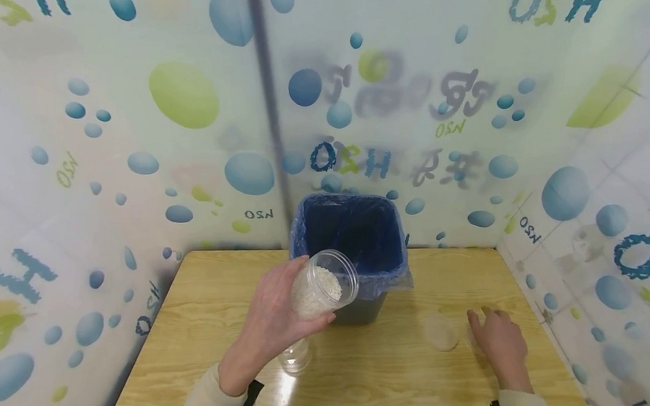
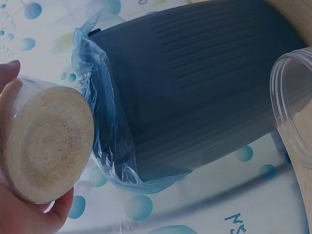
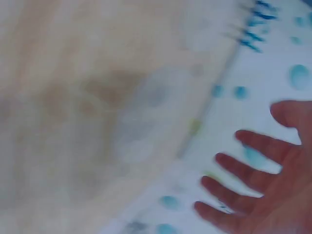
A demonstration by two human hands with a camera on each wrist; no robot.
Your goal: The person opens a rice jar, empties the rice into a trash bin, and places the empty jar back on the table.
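My left hand [image 1: 270, 316] grips a clear plastic jar [image 1: 336, 260] partly filled with white grains [image 1: 328, 284] that look like rice. The jar has no lid on and leans with its mouth to the right, in front of the bin's lined rim. Its round base, with grains pressed against it, faces the left wrist view beside the blue bag [image 2: 109, 131]. My right hand [image 1: 500, 341] hovers at the right of the table, fingers spread and holding nothing. Close to its left lies a clear round lid [image 1: 441, 333]; a second pale disc [image 3: 202, 24] shows blurred in the right wrist view.
A dark bin [image 2: 204, 83] lined with the blue bag stands at the table's back middle. Another clear jar [image 1: 296, 358] stands on the wooden table [image 1: 219, 294], partly hidden below my left hand. Patterned curtain-like walls [image 1: 187, 94] close in the back and both sides.
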